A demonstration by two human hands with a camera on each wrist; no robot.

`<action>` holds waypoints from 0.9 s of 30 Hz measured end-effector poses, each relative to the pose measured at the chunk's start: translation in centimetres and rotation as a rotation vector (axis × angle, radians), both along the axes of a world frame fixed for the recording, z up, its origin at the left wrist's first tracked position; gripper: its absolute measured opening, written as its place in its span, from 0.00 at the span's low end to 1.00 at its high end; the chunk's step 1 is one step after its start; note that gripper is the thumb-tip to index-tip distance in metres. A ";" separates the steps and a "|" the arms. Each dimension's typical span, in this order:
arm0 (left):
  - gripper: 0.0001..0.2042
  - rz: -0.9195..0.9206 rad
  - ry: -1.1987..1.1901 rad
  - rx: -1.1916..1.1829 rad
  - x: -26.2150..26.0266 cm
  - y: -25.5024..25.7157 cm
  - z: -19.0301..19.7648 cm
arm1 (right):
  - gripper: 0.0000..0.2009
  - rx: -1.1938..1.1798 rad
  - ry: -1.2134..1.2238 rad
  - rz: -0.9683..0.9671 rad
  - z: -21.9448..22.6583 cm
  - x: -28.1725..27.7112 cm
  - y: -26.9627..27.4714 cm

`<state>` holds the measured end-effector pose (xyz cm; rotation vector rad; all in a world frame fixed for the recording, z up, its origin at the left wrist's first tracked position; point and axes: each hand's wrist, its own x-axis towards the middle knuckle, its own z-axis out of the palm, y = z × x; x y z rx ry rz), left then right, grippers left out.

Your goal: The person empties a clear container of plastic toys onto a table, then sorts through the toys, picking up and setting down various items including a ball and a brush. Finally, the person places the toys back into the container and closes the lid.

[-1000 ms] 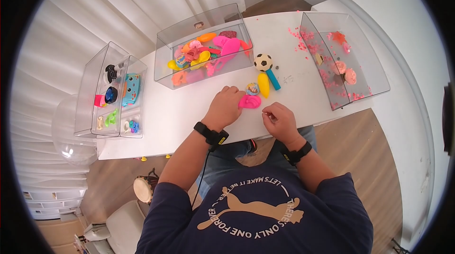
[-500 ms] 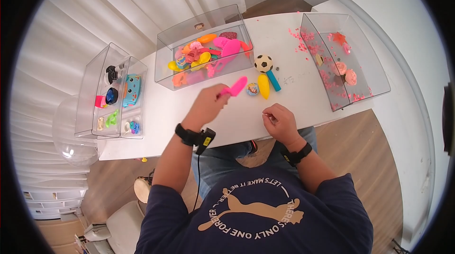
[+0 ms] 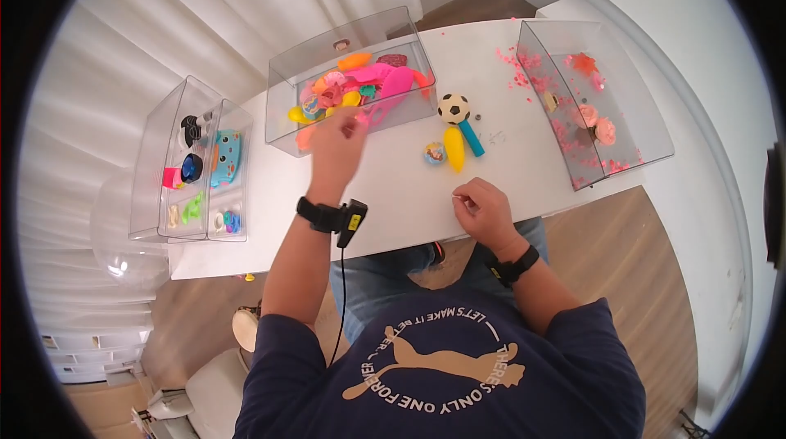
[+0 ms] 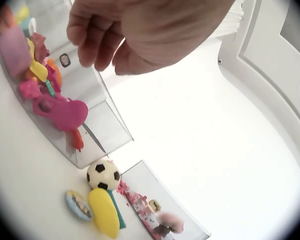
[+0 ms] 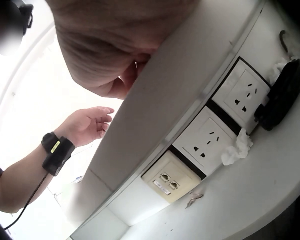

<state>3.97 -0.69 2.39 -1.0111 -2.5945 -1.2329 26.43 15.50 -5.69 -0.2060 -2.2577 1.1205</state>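
Note:
My left hand [image 3: 334, 148] is raised at the front wall of the middle clear bin [image 3: 286, 138], its fingers loosely bent with nothing between them in the left wrist view. Colourful plastic toys fill that bin, among them a bright pink toy [image 3: 368, 73] and a magenta bag-shaped toy [image 4: 70, 114]. My right hand [image 3: 485, 208] rests at the table's near edge, fingers loosely curled. Between the hands and the bin lie a round picture-covered toy [image 3: 434, 153], a yellow banana-like toy [image 3: 454, 149], a blue stick [image 3: 472, 138] and a small soccer ball [image 3: 454, 109].
At the left stands a divided clear bin [image 3: 147, 222] with a blue toy [image 3: 227, 157] and small items. Another clear bin [image 3: 585, 181] at the right has flowers [image 3: 604, 131] and pink petals, some scattered beside it. Wall sockets [image 5: 207, 140] show below the tabletop.
My left hand picked up the pink toy from the table, carried it left and up to the middle bin, and let it go there. The right hand stayed still.

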 end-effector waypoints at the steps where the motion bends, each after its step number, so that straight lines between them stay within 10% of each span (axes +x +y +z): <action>1: 0.19 -0.073 -0.072 -0.089 0.9 0.3 -0.5 | 0.03 0.003 -0.016 0.008 0.1 0.0 0.0; 5: 0.22 -0.339 0.104 -0.206 3.7 2.6 -4.1 | 0.03 -0.016 -0.018 0.007 0.1 0.1 0.1; 27: 0.07 -0.256 0.271 -0.568 5.8 5.5 -6.1 | 0.03 0.006 0.001 0.011 -0.1 0.0 0.1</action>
